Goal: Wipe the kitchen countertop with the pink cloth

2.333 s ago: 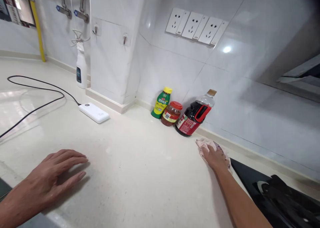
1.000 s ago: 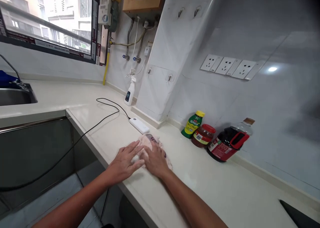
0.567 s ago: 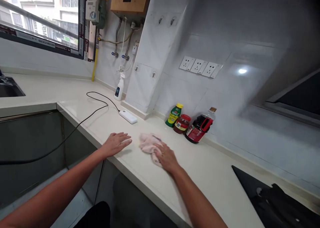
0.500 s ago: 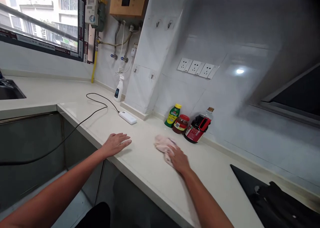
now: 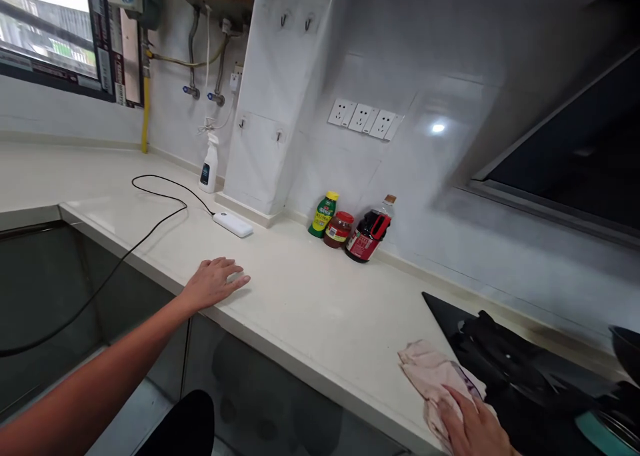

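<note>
On my feed, the right hand [image 5: 475,429] rests on the cloth [image 5: 430,373], fingers bent over it. The lower frame edge cuts off the wrist, and I cannot tell whether the fingers pinch the fabric or only press it. They hide part of the cloth, which lies across the left edge of the hob [image 5: 560,369]. I see rumpled pale pink folds, with a purplish patch on the hob side. The hob runs out of my view; a teal thing [image 5: 605,433] at its near right is hard to make out. Well left of the hob, the left hand [image 5: 215,284] is spread wide at the counter [image 5: 310,316]. Between them, farther back, I see the sauce bottle [image 5: 367,236], jar [image 5: 339,232] and green bottle [image 5: 324,216].
</note>
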{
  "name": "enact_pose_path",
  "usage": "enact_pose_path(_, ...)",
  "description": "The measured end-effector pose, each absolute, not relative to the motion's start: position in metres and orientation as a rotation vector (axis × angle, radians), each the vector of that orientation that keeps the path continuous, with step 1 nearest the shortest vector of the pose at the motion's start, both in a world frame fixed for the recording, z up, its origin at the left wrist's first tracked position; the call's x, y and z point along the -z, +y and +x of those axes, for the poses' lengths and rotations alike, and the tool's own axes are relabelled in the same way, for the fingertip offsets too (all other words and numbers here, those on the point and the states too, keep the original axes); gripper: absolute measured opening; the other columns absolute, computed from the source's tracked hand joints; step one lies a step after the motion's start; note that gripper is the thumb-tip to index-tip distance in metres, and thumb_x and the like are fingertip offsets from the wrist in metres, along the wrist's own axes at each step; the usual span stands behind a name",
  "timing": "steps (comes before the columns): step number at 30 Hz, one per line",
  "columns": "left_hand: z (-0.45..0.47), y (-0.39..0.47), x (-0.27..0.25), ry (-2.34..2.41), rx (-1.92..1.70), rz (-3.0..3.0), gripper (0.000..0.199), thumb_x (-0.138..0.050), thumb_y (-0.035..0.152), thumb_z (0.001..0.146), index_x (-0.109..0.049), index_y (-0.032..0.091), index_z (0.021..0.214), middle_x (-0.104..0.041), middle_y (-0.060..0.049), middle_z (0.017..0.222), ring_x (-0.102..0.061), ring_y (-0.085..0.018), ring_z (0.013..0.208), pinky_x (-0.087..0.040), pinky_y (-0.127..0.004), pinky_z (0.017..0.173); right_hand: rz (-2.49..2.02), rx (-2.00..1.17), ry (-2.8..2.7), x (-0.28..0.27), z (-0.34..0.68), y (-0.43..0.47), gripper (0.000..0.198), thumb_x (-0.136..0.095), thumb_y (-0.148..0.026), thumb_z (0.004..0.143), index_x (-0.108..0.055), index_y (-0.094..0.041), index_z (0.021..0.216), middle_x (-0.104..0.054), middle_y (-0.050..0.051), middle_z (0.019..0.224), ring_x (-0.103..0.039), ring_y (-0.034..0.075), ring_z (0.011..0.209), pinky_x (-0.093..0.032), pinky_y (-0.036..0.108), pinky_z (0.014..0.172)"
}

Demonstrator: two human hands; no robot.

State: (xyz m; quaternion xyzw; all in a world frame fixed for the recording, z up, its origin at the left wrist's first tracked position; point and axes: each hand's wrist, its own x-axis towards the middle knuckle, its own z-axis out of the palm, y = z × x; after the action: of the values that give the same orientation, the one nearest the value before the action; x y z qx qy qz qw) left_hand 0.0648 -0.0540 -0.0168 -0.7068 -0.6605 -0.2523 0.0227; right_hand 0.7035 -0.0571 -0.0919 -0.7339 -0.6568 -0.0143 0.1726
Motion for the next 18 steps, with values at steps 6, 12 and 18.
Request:
enact_pose_path(6, 0.069, -0.055, 0.013, -2.033, 0.737, -2.175, 0.070, -0.028, 0.073, 0.100, -0.068, 0.024, 0.132, -0.054, -0.014, 0.155, -0.044, -0.032, 0.146, -0.033, -0.050, 0.113, -2.098, 0.090, -2.004, 0.044, 0.535, -0.049, 0.065, -0.022, -0.057, 0.099, -0.052, -0.026, 0.148, -0.033, 0.020, 0.160, -0.037, 0.046, 0.144, -0.038, 0.068, 0.109)
enact_pose_path(12, 0.064, -0.052, 0.016, -2.043, 0.807, -2.154, 0.061, -0.031, 0.067, 0.102, -0.069, 0.029, 0.131, -0.061, -0.008, 0.149, -0.048, -0.028, 0.143, -0.034, -0.045, 0.112, -1.503, -0.141, -2.503, 0.009, 0.333, -0.066, 0.054, -0.039, -0.054, 0.104, -0.047, -0.030, 0.151, -0.021, 0.021, 0.165, -0.028, 0.048, 0.149, -0.029, 0.068, 0.116)
enact_pose_path(18, 0.056, -0.050, 0.016, -2.047, 0.790, -2.159, 0.048, -0.034, 0.052, 0.104, -0.069, 0.035, 0.131, -0.068, -0.001, 0.141, -0.050, -0.025, 0.141, -0.036, -0.042, 0.109, -0.996, -0.093, -2.577, 0.010, 0.267, -0.096, 0.041, -0.056, -0.048, 0.099, -0.054, -0.033, 0.137, -0.032, 0.013, 0.161, -0.032, 0.037, 0.147, -0.032, 0.060, 0.116)
